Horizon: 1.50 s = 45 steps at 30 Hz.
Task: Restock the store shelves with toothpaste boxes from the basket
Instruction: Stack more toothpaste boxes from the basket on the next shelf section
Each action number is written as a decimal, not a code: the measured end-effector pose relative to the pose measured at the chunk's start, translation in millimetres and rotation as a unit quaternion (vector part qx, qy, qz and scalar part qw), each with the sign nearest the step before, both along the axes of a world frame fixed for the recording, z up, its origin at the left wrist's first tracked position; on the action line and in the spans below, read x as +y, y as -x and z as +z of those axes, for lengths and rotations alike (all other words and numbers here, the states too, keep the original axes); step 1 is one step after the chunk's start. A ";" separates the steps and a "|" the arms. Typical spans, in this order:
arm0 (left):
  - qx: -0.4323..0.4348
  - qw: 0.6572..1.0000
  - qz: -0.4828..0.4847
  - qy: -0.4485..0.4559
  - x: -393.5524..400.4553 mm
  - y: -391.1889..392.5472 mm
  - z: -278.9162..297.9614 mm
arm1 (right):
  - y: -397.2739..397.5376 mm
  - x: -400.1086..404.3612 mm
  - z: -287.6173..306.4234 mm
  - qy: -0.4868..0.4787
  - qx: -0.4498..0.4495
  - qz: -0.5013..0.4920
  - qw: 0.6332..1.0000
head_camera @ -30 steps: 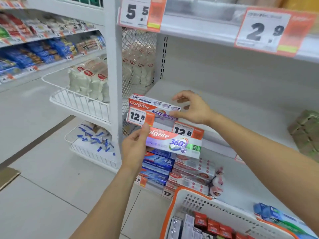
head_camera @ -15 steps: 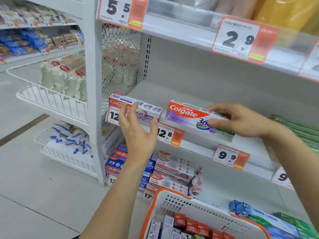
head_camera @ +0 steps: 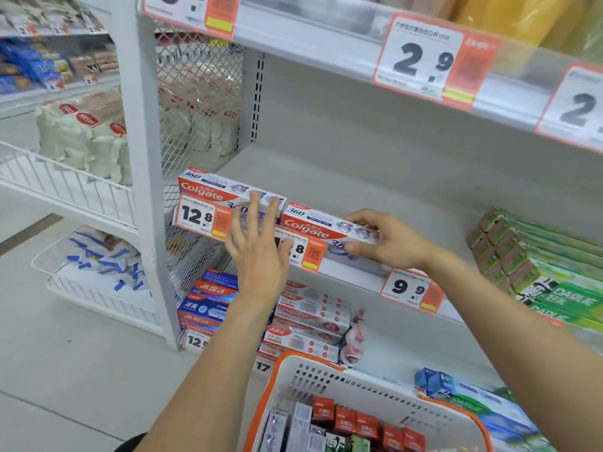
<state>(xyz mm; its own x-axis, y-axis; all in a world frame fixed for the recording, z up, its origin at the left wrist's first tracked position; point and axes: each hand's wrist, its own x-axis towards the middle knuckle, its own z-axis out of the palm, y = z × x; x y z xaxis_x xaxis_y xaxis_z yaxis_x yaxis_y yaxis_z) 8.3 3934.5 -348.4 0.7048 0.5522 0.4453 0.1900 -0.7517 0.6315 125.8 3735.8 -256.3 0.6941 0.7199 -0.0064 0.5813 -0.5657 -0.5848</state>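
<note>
Half a second ago the right hand (head_camera: 390,241) carried the second red-and-white Colgate toothpaste box (head_camera: 321,227) above the pale grey middle shelf (head_camera: 375,197), well to the right of the first. Now that box has come down onto the front edge of the shelf and slid left, so its end sits just beside the first red-and-white Colgate toothpaste box (head_camera: 213,191), which lies at the shelf's left end against the white upright post (head_camera: 143,177). The two boxes now form the start of a front row, so this placement looks nearly finished; what remains is probably to square the pair and let go.

The right hand's fingers are curled round the right end of the second box, with the thumb under its front face and the fingertips over its top, a narrow pinch-like hold on the carton. The left hand (head_camera: 259,252) is spread wide with straight fingers (head_camera: 253,210); their tips reach up over the right end of the first box and the orange-and-white 12.8 price tag (head_camera: 202,218), seemingly steadying it, though actual contact cannot be told for certain. It holds nothing.

The white plastic basket with an orange rim (head_camera: 303,370) sits at the lower edge of the view, with many more small cartons (head_camera: 346,419) standing upright inside, so by the look of it plenty of restocking is left.
</note>
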 end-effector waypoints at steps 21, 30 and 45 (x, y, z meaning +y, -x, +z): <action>-0.018 0.997 -0.013 -0.069 15.1 3.2 7.9 | 2.7 76.6 35.5 0.141 -0.046 0.052 0.988; -0.013 0.998 -0.036 -0.047 14.0 6.1 3.1 | 0.6 109.8 25.6 0.105 -0.028 0.044 0.993; 0.163 0.955 -0.239 0.060 -81.0 61.4 -14.9 | 143.6 -104.1 -81.6 -0.109 0.075 -0.139 0.981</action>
<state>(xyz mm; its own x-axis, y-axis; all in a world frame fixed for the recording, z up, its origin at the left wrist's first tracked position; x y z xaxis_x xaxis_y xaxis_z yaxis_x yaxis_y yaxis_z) -53.1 3853.6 -363.2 0.9796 0.1663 0.1130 0.0447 -0.7280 0.6841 -17.8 3631.7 -337.8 0.8671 0.4980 0.0103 0.3205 -0.5421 -0.7768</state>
